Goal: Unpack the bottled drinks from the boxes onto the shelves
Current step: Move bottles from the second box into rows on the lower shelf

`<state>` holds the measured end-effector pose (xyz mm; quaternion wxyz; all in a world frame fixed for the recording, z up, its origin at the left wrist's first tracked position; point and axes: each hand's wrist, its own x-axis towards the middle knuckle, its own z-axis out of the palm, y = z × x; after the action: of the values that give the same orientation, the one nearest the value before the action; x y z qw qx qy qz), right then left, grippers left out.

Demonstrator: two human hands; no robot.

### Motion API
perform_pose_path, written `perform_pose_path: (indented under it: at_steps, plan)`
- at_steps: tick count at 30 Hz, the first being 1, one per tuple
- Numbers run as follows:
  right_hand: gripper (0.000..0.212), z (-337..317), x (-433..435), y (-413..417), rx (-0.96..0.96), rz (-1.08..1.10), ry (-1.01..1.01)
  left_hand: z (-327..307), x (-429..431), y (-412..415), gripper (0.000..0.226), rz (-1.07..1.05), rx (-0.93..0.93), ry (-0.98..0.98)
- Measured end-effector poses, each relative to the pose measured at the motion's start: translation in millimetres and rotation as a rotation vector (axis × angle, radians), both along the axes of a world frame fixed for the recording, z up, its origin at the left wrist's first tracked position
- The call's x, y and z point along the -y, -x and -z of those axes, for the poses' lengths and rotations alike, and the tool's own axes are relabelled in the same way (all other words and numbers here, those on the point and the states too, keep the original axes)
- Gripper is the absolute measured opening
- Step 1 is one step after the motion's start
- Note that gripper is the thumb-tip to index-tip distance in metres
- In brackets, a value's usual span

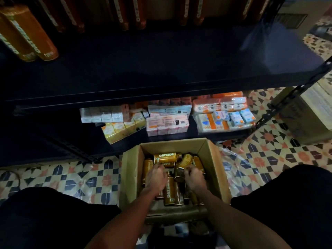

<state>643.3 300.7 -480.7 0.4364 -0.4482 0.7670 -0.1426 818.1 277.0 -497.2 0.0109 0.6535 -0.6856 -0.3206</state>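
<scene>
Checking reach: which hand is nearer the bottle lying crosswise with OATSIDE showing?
Left. The left hand reaches just short of that bottle; the right hand sits further right and nearer the person.

An open box [206, 150] is sitting on the floor [71, 178], directly before the rack [280, 105]. Loose bottles [169, 193] are lying inside it, some flat, some tilted. The left hand [156, 176] is resting on those at the box's left side, and the right hand [193, 179] on those at its right. Behind the box, packs [167, 121] are sitting stacked on the lower shelf [53, 133]. The upper shelf [161, 69] is carrying standing bottles [28, 33] at its left end and along its back. A second box [309, 119] is standing on the floor to the right of the rack.
</scene>
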Motion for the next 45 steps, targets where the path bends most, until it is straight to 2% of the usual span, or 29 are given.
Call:
perform_pose_path:
  at_steps: [2, 5, 9, 13, 16, 19, 23, 26, 29, 31, 35, 37, 41, 45]
  plan:
    - [0.018, 2.2, 11.7, 1.8, 0.038, 0.132, -0.021, 5.5, 14.0, 1.7, 0.042, 0.020, 0.023, -0.010]
    - [0.032, 7.9, 29.4, 2.8, 0.082, 0.238, -0.074, 15.1, 35.0, 7.2, 0.047, 0.121, 0.072, 0.023]
    - [0.062, 18.2, 46.2, 1.6, 0.095, 0.218, -0.183, 31.6, 58.1, 18.0, 0.055, 0.321, 0.134, 0.043]
    - [0.088, 35.1, 55.4, 2.2, -0.015, 0.211, -0.261, 47.6, 76.9, 33.7, 0.063, 0.621, 0.240, 0.102]
    - [0.087, 38.8, 61.6, 3.4, 0.016, 0.199, -0.281, 55.4, 89.5, 46.6, 0.077, 0.723, 0.319, 0.059]
    - [0.083, 40.3, 65.8, 7.0, 0.077, 0.218, -0.274, 60.2, 98.3, 56.7, 0.081, 0.824, 0.425, -0.004]
    - [0.087, 40.7, 65.4, 11.1, 0.145, 0.228, -0.284, 58.9, 103.1, 60.5, 0.089, 0.936, 0.556, 0.105]
    - [0.088, 42.5, 64.8, 13.6, 0.142, 0.183, -0.282, 55.2, 107.6, 64.7, 0.084, 0.982, 0.561, 0.162]
    - [0.093, 41.7, 56.8, 14.3, 0.123, 0.105, -0.228, 50.0, 107.0, 62.7, 0.075, 0.957, 0.529, 0.196]
    - [0.101, 40.0, 50.0, 13.1, 0.142, 0.091, -0.197, 40.8, 101.0, 56.5, 0.079, 0.910, 0.489, 0.204]
    - [0.119, 35.1, 44.3, 10.0, 0.171, 0.046, -0.155, 19.3, 89.1, 44.2, 0.080, 0.691, 0.350, 0.216]
    - [0.114, 29.6, 45.1, 6.2, 0.209, 0.008, -0.139, 9.5, 86.1, 33.8, 0.078, 0.569, 0.265, 0.181]
    - [0.094, 23.2, 45.1, -8.0, 0.220, -0.057, -0.150, 1.5, 75.2, 7.6, 0.055, 0.408, 0.116, 0.125]
    - [0.082, 17.2, 36.6, -24.4, 0.239, -0.090, -0.090, -11.4, 65.5, -9.9, 0.055, 0.321, 0.001, 0.045]
